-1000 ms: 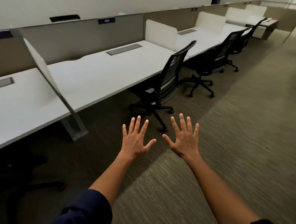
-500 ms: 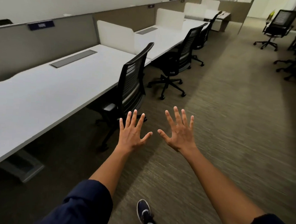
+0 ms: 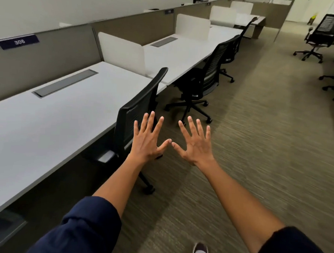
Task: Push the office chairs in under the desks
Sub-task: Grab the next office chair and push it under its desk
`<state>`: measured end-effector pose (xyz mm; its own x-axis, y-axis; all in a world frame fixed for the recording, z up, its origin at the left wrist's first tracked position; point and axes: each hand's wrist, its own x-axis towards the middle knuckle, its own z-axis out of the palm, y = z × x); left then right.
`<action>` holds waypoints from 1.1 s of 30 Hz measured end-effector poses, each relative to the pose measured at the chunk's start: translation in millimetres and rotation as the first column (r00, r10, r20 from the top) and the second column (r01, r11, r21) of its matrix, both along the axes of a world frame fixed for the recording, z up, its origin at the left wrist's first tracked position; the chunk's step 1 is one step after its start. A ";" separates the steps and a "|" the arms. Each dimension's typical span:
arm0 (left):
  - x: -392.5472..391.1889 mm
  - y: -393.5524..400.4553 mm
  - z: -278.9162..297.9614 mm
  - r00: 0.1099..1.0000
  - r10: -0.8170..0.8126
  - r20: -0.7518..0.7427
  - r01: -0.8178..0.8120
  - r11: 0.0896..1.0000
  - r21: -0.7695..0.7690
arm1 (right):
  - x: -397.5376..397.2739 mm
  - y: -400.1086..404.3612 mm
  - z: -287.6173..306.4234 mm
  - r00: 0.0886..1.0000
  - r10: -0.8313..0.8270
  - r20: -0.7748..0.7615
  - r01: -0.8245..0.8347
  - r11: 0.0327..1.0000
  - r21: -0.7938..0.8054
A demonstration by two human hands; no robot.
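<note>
A black mesh office chair (image 3: 138, 107) stands at the edge of the long white desk (image 3: 52, 116), its seat partly under the top and its back angled out. My left hand (image 3: 149, 140) is spread open just in front of the chair's back; whether it touches the mesh is unclear. My right hand (image 3: 195, 142) is spread open beside it, over the carpet, holding nothing. A second black chair (image 3: 205, 78) stands farther along the desk row with its base out on the carpet. A third chair (image 3: 236, 46) stands beyond it.
White divider screens (image 3: 121, 52) split the desk row, with a grey partition wall (image 3: 50, 56) behind. More black chairs (image 3: 322, 34) stand loose at the right across the carpeted aisle (image 3: 268, 141). My shoe (image 3: 200, 248) shows at the bottom.
I have walked forward along the row. The nearest chair is now much closer, and both open hands have come up to its back.
</note>
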<state>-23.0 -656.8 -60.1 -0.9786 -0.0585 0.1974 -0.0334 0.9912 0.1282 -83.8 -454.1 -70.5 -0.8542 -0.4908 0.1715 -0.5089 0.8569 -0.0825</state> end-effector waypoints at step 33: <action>-215.5 -85.3 22.6 0.605 0.787 0.119 -0.792 0.611 -0.012 | -394.3 -217.9 40.3 0.658 0.752 -0.027 -0.745 0.656 0.118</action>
<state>-238.5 -742.1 -37.5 -0.5622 -0.8230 0.0805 -0.8154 0.5680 0.1118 -478.1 -672.0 -30.2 -0.1782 -0.9746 0.1353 -0.9823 0.1842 0.0328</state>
